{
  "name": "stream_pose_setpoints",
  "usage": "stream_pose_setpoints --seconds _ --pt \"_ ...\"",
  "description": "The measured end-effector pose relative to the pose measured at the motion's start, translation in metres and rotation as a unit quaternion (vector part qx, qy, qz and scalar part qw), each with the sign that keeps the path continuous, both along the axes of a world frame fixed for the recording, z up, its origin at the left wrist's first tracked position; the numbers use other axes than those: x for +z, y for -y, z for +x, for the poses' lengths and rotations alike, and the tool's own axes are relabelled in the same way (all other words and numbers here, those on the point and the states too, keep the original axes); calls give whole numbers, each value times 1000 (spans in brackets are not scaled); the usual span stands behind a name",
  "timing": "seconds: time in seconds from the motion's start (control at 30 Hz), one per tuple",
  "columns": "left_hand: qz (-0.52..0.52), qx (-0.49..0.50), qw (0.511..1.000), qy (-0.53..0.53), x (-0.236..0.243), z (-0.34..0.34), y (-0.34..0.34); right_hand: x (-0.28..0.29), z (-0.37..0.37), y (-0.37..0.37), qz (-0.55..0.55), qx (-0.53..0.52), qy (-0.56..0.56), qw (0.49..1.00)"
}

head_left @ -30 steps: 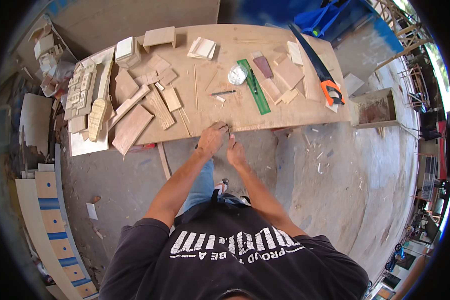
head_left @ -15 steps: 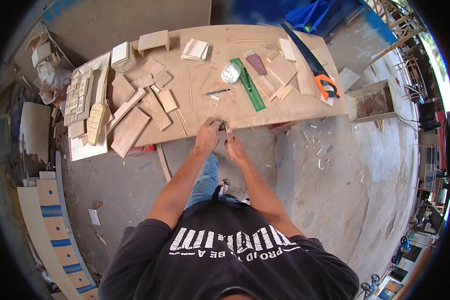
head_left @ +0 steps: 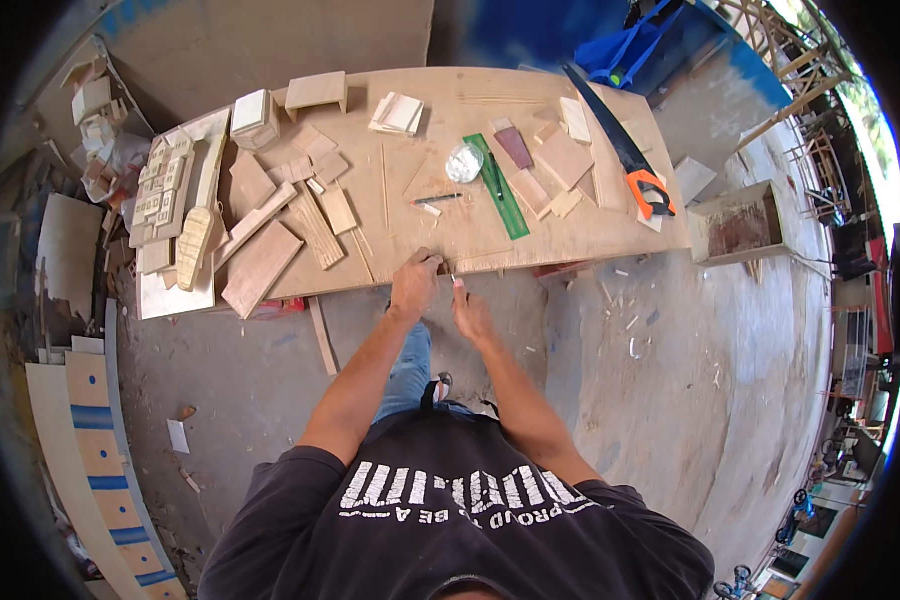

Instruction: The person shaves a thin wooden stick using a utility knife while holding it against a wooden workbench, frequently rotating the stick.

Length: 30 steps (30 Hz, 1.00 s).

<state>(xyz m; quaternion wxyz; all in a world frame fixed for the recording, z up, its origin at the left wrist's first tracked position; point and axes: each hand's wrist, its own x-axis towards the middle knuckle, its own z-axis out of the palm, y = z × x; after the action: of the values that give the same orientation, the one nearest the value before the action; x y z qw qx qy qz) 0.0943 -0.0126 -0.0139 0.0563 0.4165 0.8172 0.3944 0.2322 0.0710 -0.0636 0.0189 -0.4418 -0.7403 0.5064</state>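
Observation:
At the near edge of the wooden tabletop, my left hand is closed, its fingers pinched around a small piece too little to make out. Just right of it, my right hand wraps around a slim tool whose thin tip points at the left fingertips; its kind does not show clearly. Beyond the hands lie a pencil, a green ruler with a dark pen-like thing on it, and a round tub of white stuff.
Wood offcuts crowd the table's left, beside a wooden building-like model. At right lie more wood pieces and a handsaw with an orange handle. An open box stands past the right end. Shavings litter the floor.
My right hand has drawn slightly down and away from the left hand. The left stays pinched at the table edge. The view has shifted a little, so the table sits lower.

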Motion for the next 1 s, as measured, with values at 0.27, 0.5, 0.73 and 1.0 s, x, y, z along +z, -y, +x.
stream_pose_setpoints --seconds 0.27,0.5,0.73,1.0 --pt "-14 -2 1000 -15 -1 -3 -1 28 -19 13 47 0 99 994" --pt "-19 -40 997 -58 -5 -8 2 47 -25 16 43 -11 74 996" --pt "39 -23 997 -59 -7 -4 0 39 -46 3 74 -18 39 996" --pt "-19 31 999 -30 3 6 0 51 -25 -25 -182 -57 -22 981"
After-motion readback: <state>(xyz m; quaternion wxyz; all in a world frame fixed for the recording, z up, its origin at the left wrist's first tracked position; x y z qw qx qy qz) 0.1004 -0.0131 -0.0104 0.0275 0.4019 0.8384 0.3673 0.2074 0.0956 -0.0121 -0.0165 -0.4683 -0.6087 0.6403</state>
